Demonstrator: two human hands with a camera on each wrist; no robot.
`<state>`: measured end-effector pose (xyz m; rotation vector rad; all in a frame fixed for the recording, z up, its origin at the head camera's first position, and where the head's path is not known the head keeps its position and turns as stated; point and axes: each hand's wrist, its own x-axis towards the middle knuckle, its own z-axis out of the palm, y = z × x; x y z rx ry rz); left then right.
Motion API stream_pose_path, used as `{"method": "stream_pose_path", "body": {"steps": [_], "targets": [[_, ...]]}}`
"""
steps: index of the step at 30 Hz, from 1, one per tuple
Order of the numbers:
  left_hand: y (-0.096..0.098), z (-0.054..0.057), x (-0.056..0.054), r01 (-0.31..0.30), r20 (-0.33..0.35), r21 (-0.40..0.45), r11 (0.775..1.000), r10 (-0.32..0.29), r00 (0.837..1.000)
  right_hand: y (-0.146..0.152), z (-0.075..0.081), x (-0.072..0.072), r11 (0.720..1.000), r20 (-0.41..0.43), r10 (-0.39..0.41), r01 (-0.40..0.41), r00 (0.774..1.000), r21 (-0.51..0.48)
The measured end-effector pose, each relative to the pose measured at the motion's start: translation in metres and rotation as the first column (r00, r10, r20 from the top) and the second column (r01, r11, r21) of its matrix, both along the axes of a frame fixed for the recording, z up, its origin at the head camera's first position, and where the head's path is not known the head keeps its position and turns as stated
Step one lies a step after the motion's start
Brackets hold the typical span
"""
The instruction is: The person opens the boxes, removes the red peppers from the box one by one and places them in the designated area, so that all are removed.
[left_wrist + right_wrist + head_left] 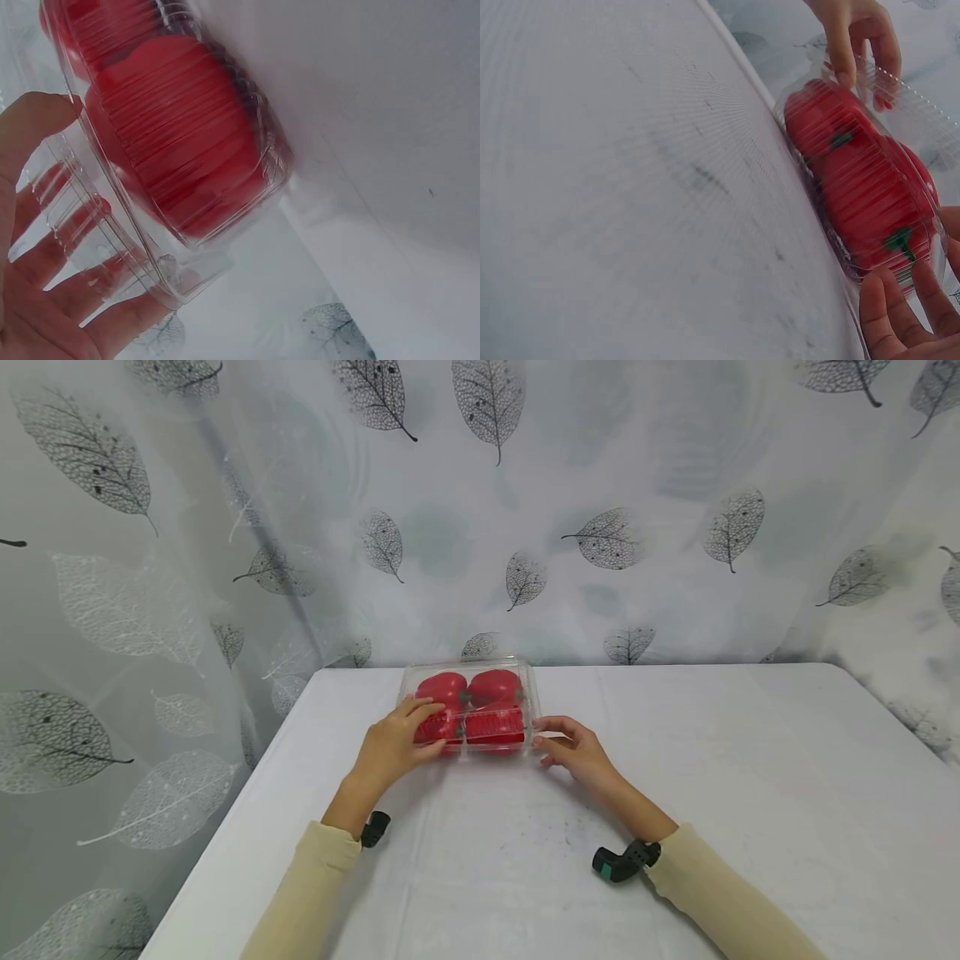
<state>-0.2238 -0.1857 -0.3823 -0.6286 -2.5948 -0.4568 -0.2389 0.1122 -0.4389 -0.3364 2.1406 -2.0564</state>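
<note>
Peppers in cont. on tbl

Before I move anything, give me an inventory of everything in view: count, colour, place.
plastic box: one, clear, at the table's far edge, between the hands
peppers: four, red, inside the box
pepper stems: at least two visible, green, on the peppers
table: one, white, under the box
leaf-print curtain: number of panels unclear, pale grey with dark leaves, around the table
wrist cameras: two, black, one per wrist
sleeves: two, beige, on the forearms
left hand: one, bare, gripping the box's left side
right hand: one, bare, at its right edge
</note>
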Motion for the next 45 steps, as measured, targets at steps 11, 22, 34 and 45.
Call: {"method": "stream_pose_path", "body": {"steps": [11, 22, 34, 45], "targets": [[-0.0009, 0.0076, 0.0013, 0.005, 0.075, 0.014, 1.000, -0.006, 0.997, 0.0005, -0.0005, -0.0003, 1.000, 0.006, 0.008, -0.008, 1.000, 0.007], [-0.0008, 0.0085, 0.0003, -0.019, 0.116, 0.005, 1.000, 0.019, 0.993, -0.0005, -0.0017, 0.0001, 1.000, 0.007, 0.022, -0.022, 1.000, -0.017], [0.0001, 0.0011, -0.0015, -0.032, 0.018, -0.005, 0.999, 0.032, 0.999, -0.0045, -0.0022, -0.0016, 0.999, 0.019, 0.004, -0.003, 1.000, -0.037], [0.0017, 0.0087, 0.0001, -0.038, 0.118, 0.024, 0.999, 0.035, 0.992, -0.0049, 0.0000, -0.0005, 0.999, 0.029, 0.005, -0.004, 1.000, -0.033]]}}
